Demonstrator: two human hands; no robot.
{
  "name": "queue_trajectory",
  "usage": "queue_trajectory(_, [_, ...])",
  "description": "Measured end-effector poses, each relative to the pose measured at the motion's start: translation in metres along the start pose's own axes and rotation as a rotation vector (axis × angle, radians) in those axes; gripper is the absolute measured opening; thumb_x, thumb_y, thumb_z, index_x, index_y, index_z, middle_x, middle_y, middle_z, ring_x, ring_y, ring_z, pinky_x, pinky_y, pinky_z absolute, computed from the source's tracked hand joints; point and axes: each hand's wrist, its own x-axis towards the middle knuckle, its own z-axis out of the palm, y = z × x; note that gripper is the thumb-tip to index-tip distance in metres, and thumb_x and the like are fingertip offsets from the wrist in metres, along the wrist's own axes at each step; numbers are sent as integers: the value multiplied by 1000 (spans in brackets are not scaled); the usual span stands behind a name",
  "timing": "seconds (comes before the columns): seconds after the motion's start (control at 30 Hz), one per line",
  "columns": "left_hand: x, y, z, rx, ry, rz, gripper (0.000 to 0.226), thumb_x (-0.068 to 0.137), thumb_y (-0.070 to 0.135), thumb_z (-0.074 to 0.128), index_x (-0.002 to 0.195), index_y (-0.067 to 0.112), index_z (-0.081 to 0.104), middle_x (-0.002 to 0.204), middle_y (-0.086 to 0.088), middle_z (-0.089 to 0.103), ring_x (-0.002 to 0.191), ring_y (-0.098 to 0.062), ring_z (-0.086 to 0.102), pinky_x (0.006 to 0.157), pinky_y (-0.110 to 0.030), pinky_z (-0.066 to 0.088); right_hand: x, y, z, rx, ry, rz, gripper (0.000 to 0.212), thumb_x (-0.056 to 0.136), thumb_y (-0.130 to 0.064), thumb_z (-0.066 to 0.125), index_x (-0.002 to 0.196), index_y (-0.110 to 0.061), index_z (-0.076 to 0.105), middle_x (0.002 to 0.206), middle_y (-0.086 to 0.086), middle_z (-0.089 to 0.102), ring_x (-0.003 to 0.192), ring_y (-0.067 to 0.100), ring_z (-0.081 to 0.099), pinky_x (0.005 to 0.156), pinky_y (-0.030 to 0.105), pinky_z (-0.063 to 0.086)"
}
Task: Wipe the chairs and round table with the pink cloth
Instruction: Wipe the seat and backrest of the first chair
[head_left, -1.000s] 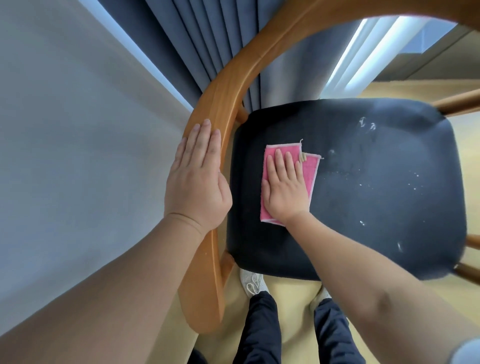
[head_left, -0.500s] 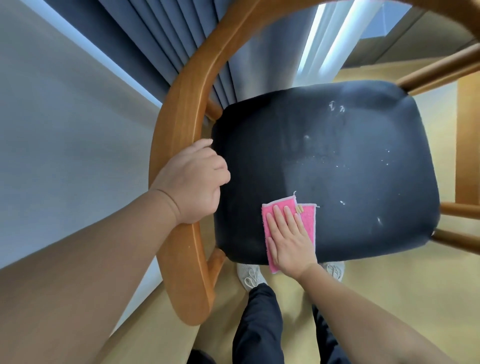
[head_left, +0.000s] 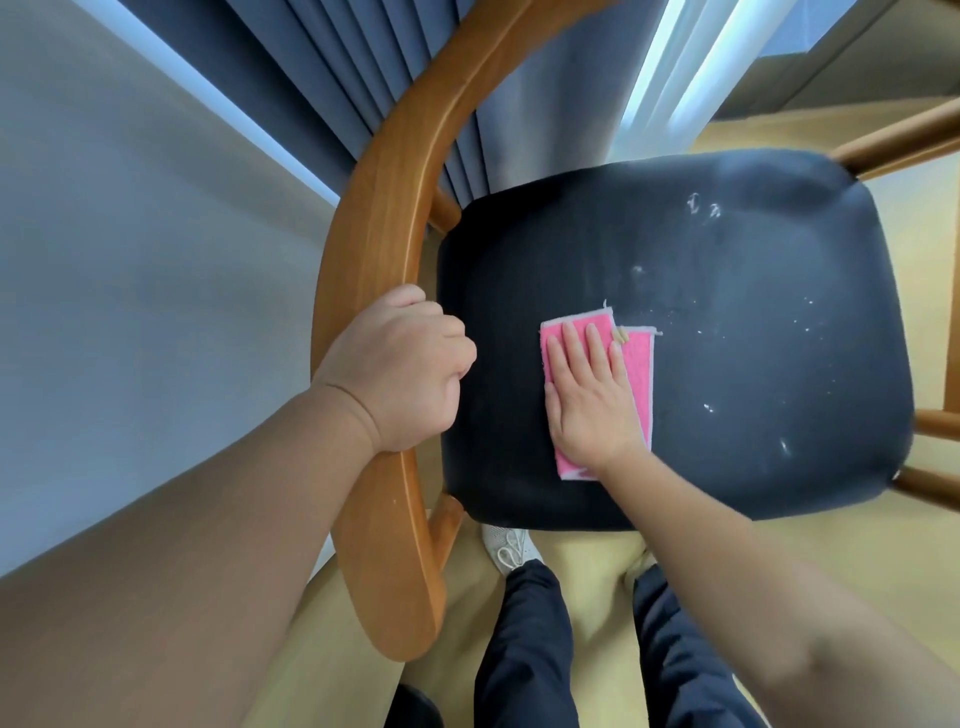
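Head view: the right hand pressed flat, fingers straight, on the pink cloth on the chair seat; the left hand gripped the wooden backrest.

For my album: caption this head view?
Right hand presses pink cloth on dark chair seat; left hand grips wooden backrest.

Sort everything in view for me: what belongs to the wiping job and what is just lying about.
Job: pink cloth, flat on the chair seat under the right hand; white specks on the seat; chair back, gripped by the left hand.
Just there: curtain, wall, floor, shoe.
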Motion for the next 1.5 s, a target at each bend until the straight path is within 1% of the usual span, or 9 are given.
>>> queue_trajectory(0.3, [0, -3, 4, -1, 17, 14, 40, 80, 19, 27, 64, 16, 64, 60, 2, 53, 59, -16, 46, 82, -35, 45, 111, 22, -50, -11, 84, 4, 59, 100, -35, 21, 154, -11, 20, 161, 11, 17, 148, 34, 9, 121, 49, 1])
queue_trajectory(0.43, [1, -4, 3, -4, 25, 15, 39, 79, 17, 27, 62, 16, 62, 59, 3, 52, 57, -17, 46, 83, -35, 46, 154, 36, -69, 8, 136, 13, 57, 100, -35, 21, 152, -13, 26, 157, 12, 27, 146, 35, 18, 120, 49, 7])
queue_trajectory(0.57, [0, -2, 3, 8, 20, 24, 37, 79, 18, 29, 62, 17, 61, 58, 4, 51, 57, -16, 45, 79, -34, 44, 183, 47, -85, 5, 193, 73, 53, 100, -36, 18, 139, -12, 43, 135, 12, 51, 127, 34, 39, 116, 47, 18])
queue_trajectory(0.73, [0, 0, 0, 42, 1, 20, 39, 79, 19, 27, 62, 17, 62, 58, 4, 51, 57, -15, 44, 79, -33, 43, 150, 47, -66, 40, 207, 68, 56, 102, -34, 19, 153, -11, 24, 158, 12, 26, 146, 34, 18, 121, 47, 6])
queue_trajectory(0.83, [0, 1, 0, 82, -25, 17, 40, 79, 19, 26, 62, 18, 63, 58, 5, 51, 57, -16, 46, 81, -32, 42, 122, 49, -56, 0, 173, 71, 58, 102, -35, 19, 155, -11, 16, 161, 11, 14, 149, 34, 9, 121, 47, 2])
queue_trajectory(0.97, [0, 3, -1, 137, -46, 10, 41, 79, 19, 26, 63, 19, 64, 59, 6, 53, 60, -17, 49, 83, -33, 41, 75, 48, -37, -40, 143, 82, 59, 101, -35, 17, 154, -9, 17, 161, 13, 15, 148, 35, 10, 121, 48, -3])
queue_trajectory(1.17, [1, 8, -1, 185, -34, 2, 40, 78, 19, 27, 61, 20, 63, 57, 7, 52, 58, -17, 48, 83, -31, 32, -7, 42, -7, 30, 102, 99, 58, 101, -33, 20, 153, -9, 21, 160, 11, 18, 149, 32, 10, 121, 47, 4])
queue_trajectory(1.37, [2, 9, -3, 221, -75, -23, 37, 78, 17, 31, 61, 21, 64, 58, 9, 53, 60, -16, 50, 83, -34, 37, -77, 45, 20, 2, 38, 74, 58, 99, -33, 23, 151, -8, 31, 157, 13, 29, 146, 35, 21, 117, 50, 12])
queue_trajectory(1.5, [5, 17, 0, 336, -179, -67, 27, 86, 17, 43, 79, 23, 68, 74, 9, 61, 76, -14, 56, 92, -34, 35, -93, 49, 27, -24, 37, 65, 58, 99, -35, 24, 150, -9, 29, 156, 12, 30, 145, 34, 23, 117, 48, 11])
